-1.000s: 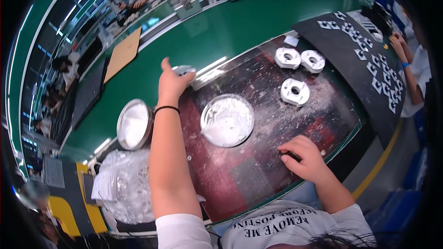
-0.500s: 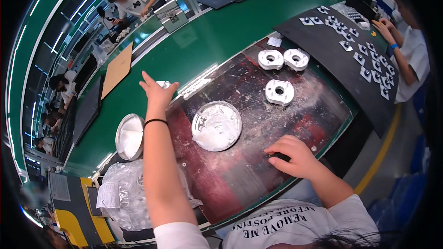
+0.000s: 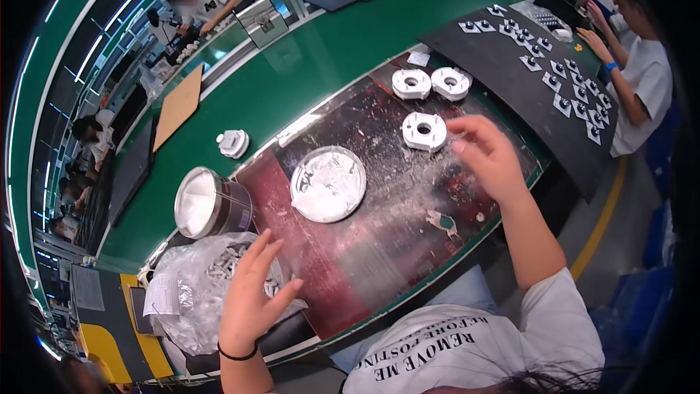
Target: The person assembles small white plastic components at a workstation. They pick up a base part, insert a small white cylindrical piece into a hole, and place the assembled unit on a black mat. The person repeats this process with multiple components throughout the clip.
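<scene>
My right hand (image 3: 492, 159) has its thumb and fingers apart at the right edge of a white round housing (image 3: 424, 132) with a dark centre hole. Whether the fingertips touch it I cannot tell. Two similar white housings, a left one (image 3: 411, 84) and a right one (image 3: 450, 84), lie just beyond. My left hand (image 3: 255, 293), fingers spread and holding nothing, hovers by a clear plastic bag (image 3: 186, 299) of small grey-white parts. Left of centre on the work board (image 3: 379, 270) lies a round dish (image 3: 328, 184) of white paste.
A tin of white material (image 3: 213, 203) stands left of the board. Beyond it a white part (image 3: 233, 144) sits on the green table (image 3: 281, 84). At right a black mat (image 3: 503, 51) carries several small white pieces with black centres; a co-worker's hands (image 3: 596, 42) are past it.
My left hand has come back from the far left toward the bag, leaving the white part in view on the green table. My right hand has moved forward to the nearest housing.
</scene>
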A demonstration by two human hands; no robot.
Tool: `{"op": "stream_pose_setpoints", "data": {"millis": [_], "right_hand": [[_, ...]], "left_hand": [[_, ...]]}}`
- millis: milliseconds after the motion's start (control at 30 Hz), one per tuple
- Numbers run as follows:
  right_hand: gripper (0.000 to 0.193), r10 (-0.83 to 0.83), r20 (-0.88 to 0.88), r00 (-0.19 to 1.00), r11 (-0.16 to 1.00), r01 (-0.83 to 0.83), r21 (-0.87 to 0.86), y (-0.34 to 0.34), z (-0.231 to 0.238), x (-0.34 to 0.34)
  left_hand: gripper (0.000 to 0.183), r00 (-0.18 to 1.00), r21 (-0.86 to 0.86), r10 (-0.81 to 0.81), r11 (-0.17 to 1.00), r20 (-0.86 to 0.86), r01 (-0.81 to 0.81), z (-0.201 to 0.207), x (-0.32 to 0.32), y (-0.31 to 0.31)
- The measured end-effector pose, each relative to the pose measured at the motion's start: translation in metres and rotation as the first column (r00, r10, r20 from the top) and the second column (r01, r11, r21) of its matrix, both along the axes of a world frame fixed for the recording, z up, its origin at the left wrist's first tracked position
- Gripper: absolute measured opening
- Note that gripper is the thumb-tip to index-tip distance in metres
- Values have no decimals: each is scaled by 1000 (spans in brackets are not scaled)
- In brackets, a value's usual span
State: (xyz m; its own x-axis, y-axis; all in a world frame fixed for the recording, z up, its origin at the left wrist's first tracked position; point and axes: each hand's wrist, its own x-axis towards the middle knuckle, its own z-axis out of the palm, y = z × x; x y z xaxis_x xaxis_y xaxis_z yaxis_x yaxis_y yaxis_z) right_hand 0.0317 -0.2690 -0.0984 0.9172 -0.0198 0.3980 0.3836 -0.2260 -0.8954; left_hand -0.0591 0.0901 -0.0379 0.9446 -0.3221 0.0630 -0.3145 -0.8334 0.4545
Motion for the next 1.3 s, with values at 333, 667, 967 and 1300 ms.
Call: {"op": "stream_pose_setpoints", "data": {"millis": [333,667,967,1300], "right_hand": [[50,452,119,884,-78,-94,993,-5,-21,-23],[66,131,85,988,680,-151,718,-30,-36,-33],[55,-28,-373,927,959,-81,-273,-82,-27,-92],[54,-18,201,979,720,152,-677,-11,-15,-8]], "left_hand": [[56,999,-98,49,994,-1,-49,-22,-31,9],[56,999,-99,33,995,2,-33,-34,-44,4],[61,988,-30,-85,996,-128,82,-66,-65,-7],[58,994,89,-44,995,104,35,-93,-71,-29]]}}
